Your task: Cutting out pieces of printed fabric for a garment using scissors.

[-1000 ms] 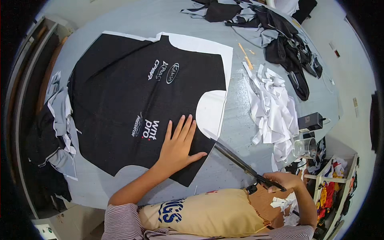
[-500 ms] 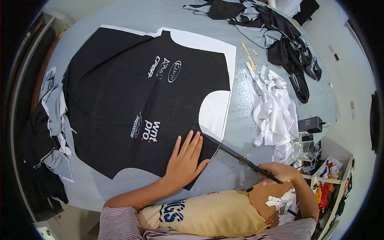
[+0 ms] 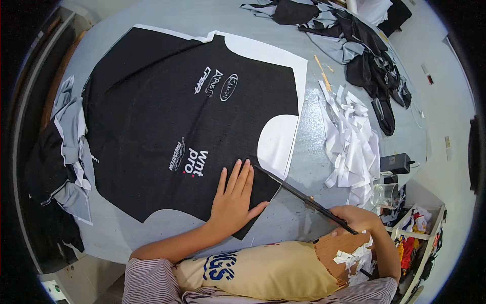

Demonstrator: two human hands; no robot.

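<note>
A black jersey panel (image 3: 142, 116) with white printed marks is spread on the table. White material (image 3: 276, 144) shows at its curved cutout and along its right and far edges. My left hand (image 3: 232, 195) rests flat on the panel's near right part, fingers stretched and thumb out to the right. In my right hand (image 3: 354, 219) is a pair of long dark scissors (image 3: 310, 201). Their blades point far left, meeting the panel at the lower end of the white curve, just right of my left fingertips. The far blade tips are hard to make out.
White cut strips (image 3: 352, 147) are heaped on the grey table (image 3: 238, 15) at right. Behind them lie black and grey fabric pieces (image 3: 364, 66). A black box (image 3: 395, 163) and a clear glass (image 3: 386, 195) stand at the right edge. More fabric (image 3: 71, 131) hangs over the left edge.
The whole view has shifted slightly, with the table's contents appearing a little farther right. My left hand keeps its place on the panel. The scissors have barely moved against the fabric.
</note>
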